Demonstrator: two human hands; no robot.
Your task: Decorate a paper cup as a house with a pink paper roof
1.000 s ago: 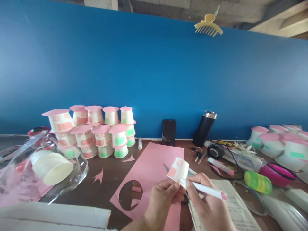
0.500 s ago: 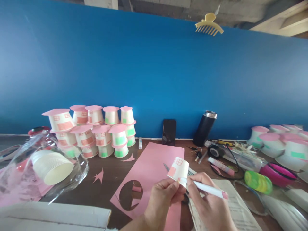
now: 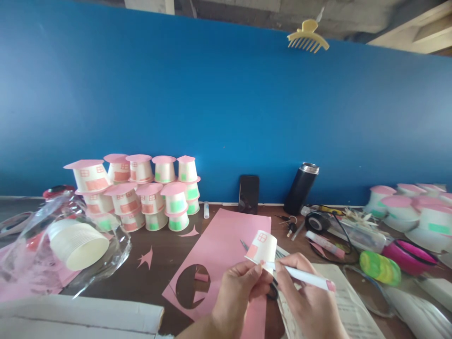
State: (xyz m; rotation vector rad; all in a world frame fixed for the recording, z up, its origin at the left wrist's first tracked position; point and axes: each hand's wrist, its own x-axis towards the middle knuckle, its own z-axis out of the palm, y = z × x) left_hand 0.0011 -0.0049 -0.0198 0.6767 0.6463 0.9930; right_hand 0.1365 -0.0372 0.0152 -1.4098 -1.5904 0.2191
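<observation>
My left hand (image 3: pixel 237 291) is closed on a white paper cup (image 3: pixel 265 246), pinching it near its lower edge. The cup is tilted and carries a red drawn window and a red coloured patch. In my right hand (image 3: pixel 306 294) is a white marker (image 3: pixel 310 277) with a pink end, its tip against the cup's side near my left thumb. Beneath my hands lies a pink paper sheet (image 3: pixel 233 230) with a round hole cut in it. Scissors (image 3: pixel 244 246) rest on the sheet, partly hidden behind the cup and hands.
Stacked cups with pink paper roofs (image 3: pixel 150 190) stand at left, more roofed cups (image 3: pixel 432 221) at right. Plain nested cups (image 3: pixel 79 245) lie in clear plastic. A phone (image 3: pixel 248 194) and black bottle (image 3: pixel 302 188) stand by the blue wall (image 3: pixel 219 103). Keys, tape and pouches clutter the right.
The marker tip has shifted slightly along the cup's side. My hands otherwise stay nearly in place, and the view has moved very slightly.
</observation>
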